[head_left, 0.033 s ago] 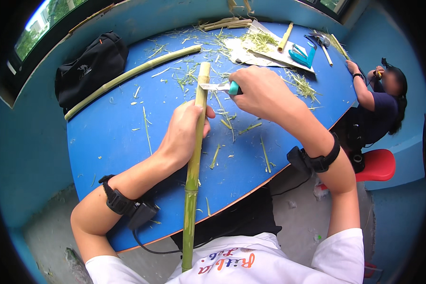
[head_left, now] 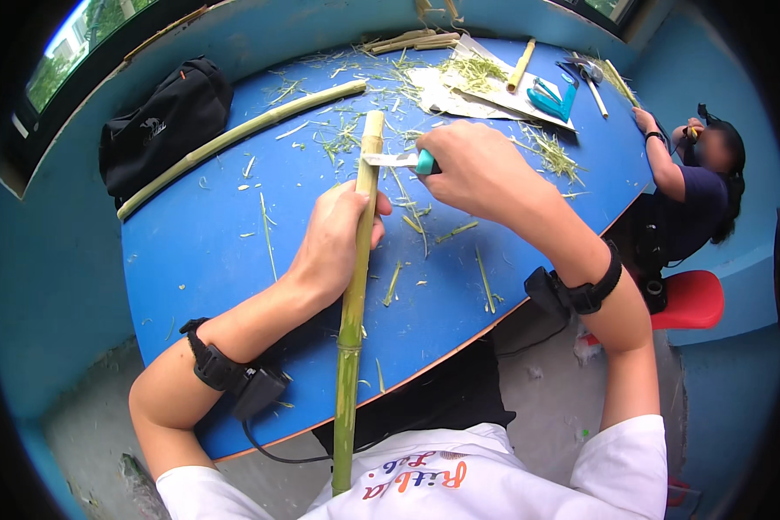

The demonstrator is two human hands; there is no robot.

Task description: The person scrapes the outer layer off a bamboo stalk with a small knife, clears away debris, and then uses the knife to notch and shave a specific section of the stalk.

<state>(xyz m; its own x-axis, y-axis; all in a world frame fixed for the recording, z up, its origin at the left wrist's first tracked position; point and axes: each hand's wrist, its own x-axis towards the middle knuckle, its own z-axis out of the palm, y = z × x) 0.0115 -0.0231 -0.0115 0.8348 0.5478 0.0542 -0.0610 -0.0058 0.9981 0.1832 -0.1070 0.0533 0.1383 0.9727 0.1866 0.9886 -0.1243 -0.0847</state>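
Observation:
A long bamboo pole (head_left: 352,314) stretches from against my white shirt out over the blue table. Its upper part is pale and scraped; below the node it is still green. My left hand (head_left: 334,232) is wrapped round the pole beneath its far end, thumb on top. In my right hand (head_left: 479,171) is a knife (head_left: 397,160) with a teal handle, mostly hidden by the fingers. The blade lies across the pole and touches it just above my left hand. Thin green shavings (head_left: 393,284) are scattered on both sides of the pole.
The blue table (head_left: 208,277) carries a second peeled pole (head_left: 243,147), a black bag (head_left: 160,126), a board (head_left: 529,111) heaped with shavings, a teal tool (head_left: 548,102) and a bundle of sticks (head_left: 414,42). At the right, another person (head_left: 693,182) sits near a red stool (head_left: 689,303).

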